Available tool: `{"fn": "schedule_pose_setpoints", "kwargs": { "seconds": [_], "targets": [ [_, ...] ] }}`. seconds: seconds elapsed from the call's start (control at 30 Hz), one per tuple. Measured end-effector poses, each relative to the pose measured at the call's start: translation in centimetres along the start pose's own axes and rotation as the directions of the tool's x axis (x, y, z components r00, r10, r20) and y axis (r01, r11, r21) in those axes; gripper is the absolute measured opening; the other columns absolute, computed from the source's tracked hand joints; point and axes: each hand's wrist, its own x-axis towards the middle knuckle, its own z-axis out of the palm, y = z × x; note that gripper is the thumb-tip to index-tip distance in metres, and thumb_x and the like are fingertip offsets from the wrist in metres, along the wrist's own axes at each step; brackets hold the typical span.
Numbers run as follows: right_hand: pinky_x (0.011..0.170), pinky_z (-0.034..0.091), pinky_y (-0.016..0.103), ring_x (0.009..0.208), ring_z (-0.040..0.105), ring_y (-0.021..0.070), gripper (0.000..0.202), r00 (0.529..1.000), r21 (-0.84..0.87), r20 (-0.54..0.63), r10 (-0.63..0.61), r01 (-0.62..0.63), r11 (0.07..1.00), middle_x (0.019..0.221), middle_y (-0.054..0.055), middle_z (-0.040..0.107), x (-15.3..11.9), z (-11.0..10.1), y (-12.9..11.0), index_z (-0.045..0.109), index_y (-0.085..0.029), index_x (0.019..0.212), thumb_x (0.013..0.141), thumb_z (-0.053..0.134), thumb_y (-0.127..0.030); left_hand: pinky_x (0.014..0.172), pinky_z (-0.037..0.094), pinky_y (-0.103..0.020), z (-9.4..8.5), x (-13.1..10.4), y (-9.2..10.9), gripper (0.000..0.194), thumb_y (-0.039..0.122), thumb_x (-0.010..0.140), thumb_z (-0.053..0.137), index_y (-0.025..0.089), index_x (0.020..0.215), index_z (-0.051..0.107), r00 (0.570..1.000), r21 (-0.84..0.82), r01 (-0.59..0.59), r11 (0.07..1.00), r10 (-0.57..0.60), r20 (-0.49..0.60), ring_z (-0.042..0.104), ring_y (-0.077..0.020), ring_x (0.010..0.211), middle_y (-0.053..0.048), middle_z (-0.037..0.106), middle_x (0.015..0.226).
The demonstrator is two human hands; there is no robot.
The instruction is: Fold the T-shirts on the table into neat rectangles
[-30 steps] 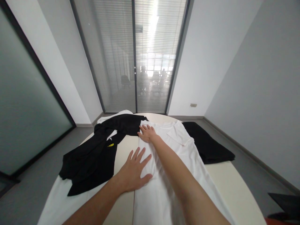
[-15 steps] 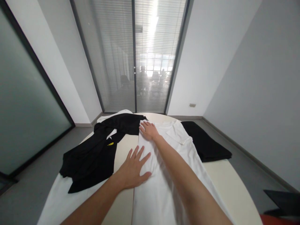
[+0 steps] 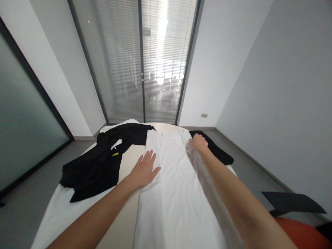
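Observation:
A white T-shirt [image 3: 173, 180] lies lengthwise over the table, its left side folded in along a straight edge. My left hand [image 3: 144, 168] rests flat on that left edge, fingers spread. At the shirt's far right, my right hand [image 3: 199, 142] is closed on the fabric near the sleeve and lifts the right side, which hangs in a shaded fold below my forearm. The tips of the right fingers are partly hidden.
Left of the shirt lies a rumpled black garment [image 3: 95, 166] with a small yellow mark, over white cloth [image 3: 52, 211]. A folded black garment [image 3: 220, 150] sits at the right. The cream tabletop [image 3: 124, 211] shows between. A black-and-orange chair [image 3: 295, 231] stands lower right.
My right hand has moved from the shirt's far left edge to its right side and gripped the fabric there. My left hand stays on the left edge. The view has shifted slightly.

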Motion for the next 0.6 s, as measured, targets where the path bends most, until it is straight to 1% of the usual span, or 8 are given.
{"fn": "schedule_pose_setpoints", "kwargs": {
  "seconds": [0.1,0.2,0.3,0.37,0.43,0.5,0.6],
  "targets": [
    [0.085,0.051,0.039,0.109,0.064,0.0319,0.039,0.998,0.035,0.059,-0.009,0.007,0.999,0.115,0.022,0.066,0.0,0.5,1.5,0.069,-0.011,0.111,0.088,0.058,-0.041,0.121,0.014,-0.050,0.2,1.8,0.8,0.074,0.053,0.096,0.035,0.007,0.154,0.028,1.000,0.016,0.003,1.000,-0.003,0.007,0.012,-0.0318,0.152,-0.019,0.016,0.164],
    [0.084,0.050,0.035,0.108,0.065,0.0291,0.032,0.997,0.069,0.067,-0.027,0.022,0.997,0.114,0.017,0.069,-0.1,0.9,1.7,0.071,-0.016,0.109,0.087,0.059,-0.036,0.121,0.013,-0.050,0.9,2.7,1.2,0.072,0.053,0.096,0.036,0.010,0.153,0.032,1.000,0.008,0.000,1.000,-0.001,0.014,0.013,-0.0328,0.152,-0.016,0.021,0.164],
    [0.082,0.050,0.032,0.106,0.066,0.0273,0.031,0.997,0.103,0.063,-0.040,0.033,0.994,0.113,0.015,0.070,-0.1,1.0,1.2,0.069,-0.018,0.112,0.087,0.057,-0.034,0.121,0.013,-0.051,1.7,2.7,1.1,0.068,0.054,0.095,0.037,0.018,0.153,0.035,1.000,-0.007,0.009,1.000,-0.009,-0.023,0.011,-0.0341,0.152,-0.012,0.021,0.164],
    [0.081,0.050,0.032,0.104,0.067,0.0270,0.035,0.997,0.122,0.059,-0.043,0.036,0.992,0.112,0.016,0.070,0.1,1.0,0.7,0.066,-0.017,0.117,0.088,0.055,-0.034,0.121,0.014,-0.051,1.9,2.5,1.1,0.067,0.055,0.095,0.039,0.021,0.153,0.037,0.999,-0.013,0.004,1.000,-0.005,-0.036,0.011,-0.0345,0.152,-0.011,0.021,0.164],
    [0.080,0.050,0.031,0.103,0.067,0.0265,0.041,0.997,0.138,0.055,-0.056,0.048,0.989,0.113,0.016,0.070,0.2,0.9,0.1,0.060,-0.015,0.125,0.089,0.054,-0.033,0.121,0.013,-0.052,1.9,2.4,1.0,0.066,0.055,0.095,0.039,0.023,0.153,0.037,0.999,-0.019,-0.001,1.000,0.001,-0.035,0.012,-0.0340,0.152,-0.010,0.022,0.164],
    [0.082,0.050,0.030,0.103,0.067,0.0244,0.044,0.994,0.153,0.058,-0.097,0.087,0.984,0.115,0.014,0.070,0.2,0.9,-0.7,0.057,-0.017,0.131,0.088,0.054,-0.027,0.121,0.013,-0.052,1.8,2.5,0.9,0.067,0.056,0.094,0.039,0.023,0.153,0.036,1.000,-0.023,-0.003,1.000,0.002,-0.029,0.012,-0.0332,0.152,-0.008,0.021,0.165],
    [0.089,0.048,0.028,0.110,0.065,0.0222,0.044,0.982,0.159,0.072,-0.175,0.162,0.974,0.121,0.009,0.069,0.0,0.9,-1.9,0.061,-0.023,0.128,0.085,0.054,-0.017,0.121,0.012,-0.052,1.7,2.5,0.9,0.068,0.056,0.094,0.039,0.023,0.153,0.035,1.000,-0.029,0.000,1.000,0.000,-0.023,0.012,-0.0325,0.152,-0.008,0.021,0.165]
  ]
}}
